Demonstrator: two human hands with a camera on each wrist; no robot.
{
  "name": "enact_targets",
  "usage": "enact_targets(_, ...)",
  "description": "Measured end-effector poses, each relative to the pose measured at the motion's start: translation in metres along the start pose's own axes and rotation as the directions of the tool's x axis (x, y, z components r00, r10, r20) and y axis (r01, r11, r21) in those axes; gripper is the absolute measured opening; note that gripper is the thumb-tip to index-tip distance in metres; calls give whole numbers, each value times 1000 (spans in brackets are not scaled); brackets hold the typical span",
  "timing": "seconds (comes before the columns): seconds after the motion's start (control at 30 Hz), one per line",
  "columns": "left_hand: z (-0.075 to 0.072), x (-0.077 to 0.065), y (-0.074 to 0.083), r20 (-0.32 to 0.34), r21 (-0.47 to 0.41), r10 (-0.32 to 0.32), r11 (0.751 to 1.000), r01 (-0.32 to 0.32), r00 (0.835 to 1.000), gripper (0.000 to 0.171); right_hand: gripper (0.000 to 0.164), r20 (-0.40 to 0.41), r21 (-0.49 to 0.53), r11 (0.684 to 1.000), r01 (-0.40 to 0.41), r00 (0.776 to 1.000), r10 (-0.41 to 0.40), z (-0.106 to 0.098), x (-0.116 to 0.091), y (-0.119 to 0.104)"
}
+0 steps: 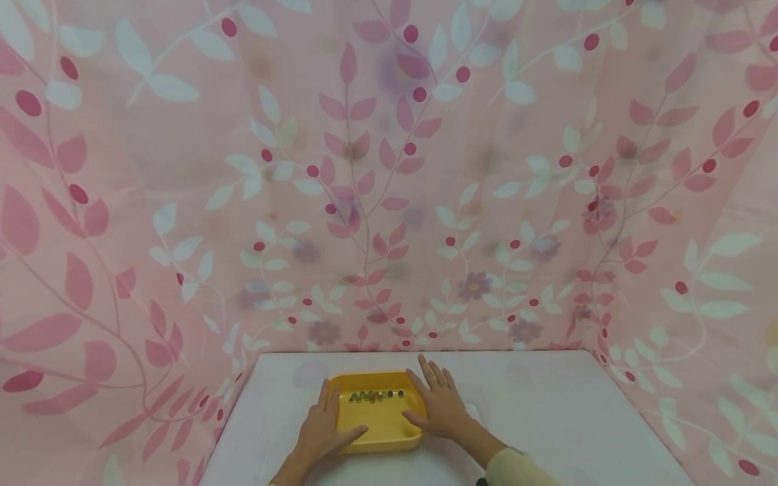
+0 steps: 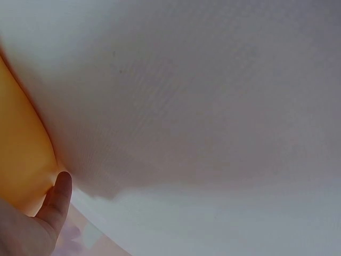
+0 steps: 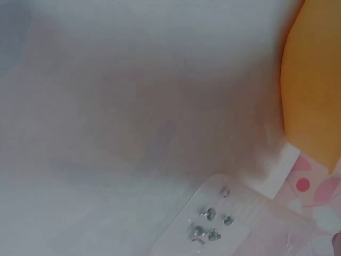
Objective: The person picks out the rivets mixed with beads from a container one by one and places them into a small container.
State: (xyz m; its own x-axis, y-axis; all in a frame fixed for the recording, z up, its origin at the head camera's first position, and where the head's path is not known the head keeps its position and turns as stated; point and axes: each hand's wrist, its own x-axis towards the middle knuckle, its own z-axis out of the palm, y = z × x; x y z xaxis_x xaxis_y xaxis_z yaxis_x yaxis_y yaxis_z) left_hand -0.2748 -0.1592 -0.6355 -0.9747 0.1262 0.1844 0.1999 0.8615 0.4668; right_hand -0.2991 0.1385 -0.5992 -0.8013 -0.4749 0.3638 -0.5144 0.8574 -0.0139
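Observation:
A shallow yellow tray [image 1: 373,426] sits on the white table between my two hands. Several small, shiny marble-like balls [image 1: 372,395], greenish, orange and dark, lie in a band toward its far side. My left hand [image 1: 321,428] rests against the tray's left side, fingers straight and thumb stretched over the near left corner. In the left wrist view, the fingers of this hand [image 2: 40,226] lie along the tray's outer wall [image 2: 21,141]. On the right side, my right hand [image 1: 446,407] has its fingers extended past the rim and its thumb over the inside.
Beyond the right hand stands a clear plastic container [image 3: 250,208] with several small metallic pieces [image 3: 211,214] in it. The white table [image 1: 547,412] meets a pink leaf-patterned curtain [image 1: 389,202] at the back and sides. A small dark object [image 1: 482,482] shows at the bottom edge.

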Motion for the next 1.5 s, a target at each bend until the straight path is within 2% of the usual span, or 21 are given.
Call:
enact_targets(0.23, -1, 1, 1, 2, -1, 0, 1000, 0, 1000, 120, 83, -24, 6, 999, 46, 999, -46, 6, 7, -11)
enact_targets(0.47, 0, 0, 2, 5, 0, -8, 1000, 8, 1000, 119, 82, 23, 16, 999, 47, 999, -48, 13, 13, -21)
enact_targets(1.07, 1, 1, 0, -34, 30, 28, 999, -27, 999, 118, 77, 55, 40, 992, 121, 991, -123, 24, 29, -43)
enact_targets(1.27, -1, 0, 0, -20, 33, 8, 999, -8, 1000, 121, 77, 95, 82, 988, 127, 986, -135, 29, 36, -52)
enact_targets(1.5, 0, 0, 2, -22, 12, 16, 1000, -16, 1000, 120, 76, 109, 71, 984, 164, 979, -171, 33, 41, -60)
